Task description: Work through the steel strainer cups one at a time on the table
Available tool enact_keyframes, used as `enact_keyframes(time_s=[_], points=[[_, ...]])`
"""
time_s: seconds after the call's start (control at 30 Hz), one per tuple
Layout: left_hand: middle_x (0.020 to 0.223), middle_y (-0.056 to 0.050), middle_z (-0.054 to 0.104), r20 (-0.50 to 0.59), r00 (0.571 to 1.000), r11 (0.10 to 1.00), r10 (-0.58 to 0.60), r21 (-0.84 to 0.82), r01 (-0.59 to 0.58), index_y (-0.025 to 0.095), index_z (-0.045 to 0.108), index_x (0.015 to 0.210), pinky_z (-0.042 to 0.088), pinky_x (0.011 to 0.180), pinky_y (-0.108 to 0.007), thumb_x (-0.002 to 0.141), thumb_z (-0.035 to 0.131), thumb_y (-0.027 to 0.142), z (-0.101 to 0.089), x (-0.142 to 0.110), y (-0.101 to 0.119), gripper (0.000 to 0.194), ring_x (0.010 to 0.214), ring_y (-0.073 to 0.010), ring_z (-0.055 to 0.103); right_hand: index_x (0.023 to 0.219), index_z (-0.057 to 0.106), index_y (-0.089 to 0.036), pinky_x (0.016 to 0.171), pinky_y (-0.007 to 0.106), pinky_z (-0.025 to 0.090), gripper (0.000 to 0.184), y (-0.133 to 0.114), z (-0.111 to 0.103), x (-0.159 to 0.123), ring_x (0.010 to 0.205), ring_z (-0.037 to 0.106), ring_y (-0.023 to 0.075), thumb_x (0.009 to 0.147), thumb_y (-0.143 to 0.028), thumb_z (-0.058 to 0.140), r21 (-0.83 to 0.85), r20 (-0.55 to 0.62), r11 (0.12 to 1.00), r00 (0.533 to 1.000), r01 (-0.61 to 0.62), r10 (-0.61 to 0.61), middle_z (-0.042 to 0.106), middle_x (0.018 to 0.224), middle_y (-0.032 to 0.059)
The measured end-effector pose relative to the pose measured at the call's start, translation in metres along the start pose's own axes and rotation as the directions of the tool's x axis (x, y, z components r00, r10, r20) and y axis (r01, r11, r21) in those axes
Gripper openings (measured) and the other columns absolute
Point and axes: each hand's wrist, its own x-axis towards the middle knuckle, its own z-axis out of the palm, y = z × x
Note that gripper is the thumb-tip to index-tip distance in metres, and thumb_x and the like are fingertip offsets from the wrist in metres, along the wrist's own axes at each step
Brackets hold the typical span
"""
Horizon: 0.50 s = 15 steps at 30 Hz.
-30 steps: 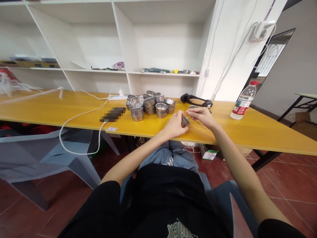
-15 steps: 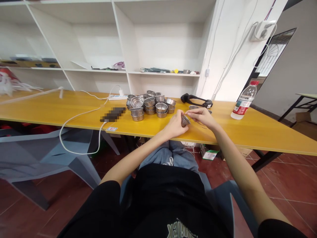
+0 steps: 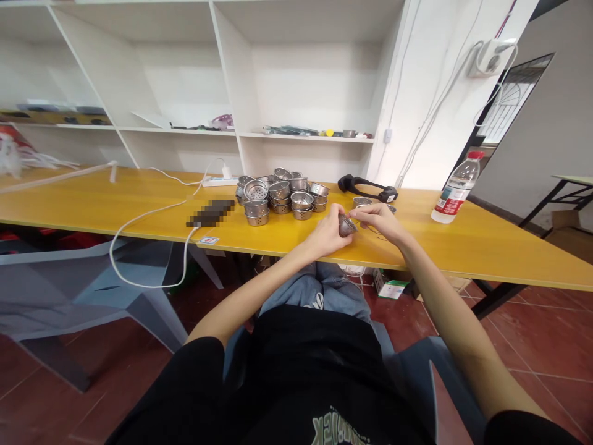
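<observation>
My left hand (image 3: 325, 233) is closed round a small perforated metal cup (image 3: 345, 226), held tilted just above the yellow table (image 3: 486, 247). My right hand (image 3: 380, 220) pinches at the cup's rim from the right, perhaps with a thin wire piece that I cannot make out clearly. A heap of several more metal cups (image 3: 278, 196) is stacked on the table to the left of my hands. One single cup (image 3: 361, 201) stands just behind my right hand.
A black handled tool (image 3: 365, 186) lies behind the single cup. A water bottle (image 3: 454, 188) stands at the right. A blurred dark device (image 3: 210, 212) with a white cable (image 3: 139, 217) lies left of the heap. White shelves (image 3: 241, 133) stand behind the table.
Both hands stay together on the cup, with only slight finger movement. The view has shifted a little.
</observation>
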Motion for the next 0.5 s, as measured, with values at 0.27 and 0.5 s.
enact_keyframes(time_s=[0.27,0.5], points=[[0.111,-0.006,0.058,-0.003,0.998,0.998,0.059,-0.018,-0.059,0.018,0.037,0.123,0.042,0.082,-0.034,0.084,0.078,0.022,-0.0006,0.0002,-0.0035,0.057,0.091,-0.0206,0.056,0.064,0.074,-0.012,0.067,0.033,0.029,0.027,-0.004,0.0044,0.0001,0.071,0.045,0.0147,0.071,-0.038,0.078,-0.028,0.058,0.999,0.997,-0.042,0.044,0.058,0.069,0.0062],[0.11,-0.005,0.06,0.006,0.997,0.997,0.076,-0.01,-0.076,0.018,0.041,0.121,0.04,0.078,-0.032,0.084,0.078,0.024,-0.0036,0.0008,-0.0025,0.053,0.088,-0.0196,0.054,0.061,0.07,-0.012,0.069,0.032,0.03,0.026,-0.0013,0.0031,0.0011,0.074,0.043,0.0158,0.065,-0.036,0.08,0.028,0.063,0.993,0.992,-0.111,0.109,0.056,0.071,0.0073]])
